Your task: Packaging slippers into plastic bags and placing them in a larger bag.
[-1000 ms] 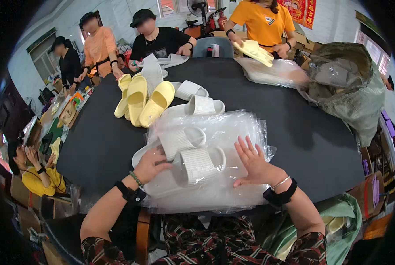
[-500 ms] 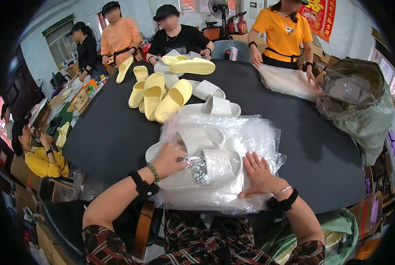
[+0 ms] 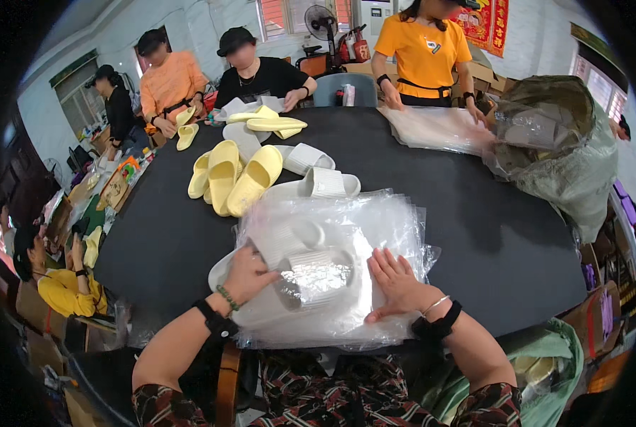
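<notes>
So the big change in the last second is the plastic: the near white slipper had its strap bare, and now shiny clear film runs right over it, with the far white slipper looking covered around the strap too. I'd read that as the pair being a good bit further into the bag. They're lying side by side on the stack of clear bags at the near edge of the black surface. Left hand is at the heel ends, fingers bent inward; can't tell whether they're gripping slipper, film, or just pushing. Right hand was lifted a second ago, and now it's flat on the plastic just right of the pair, fingers stretched out, grasping nothing. Also, two yellow slippers have turned up on the far side, beyond the yellow pile.
</notes>
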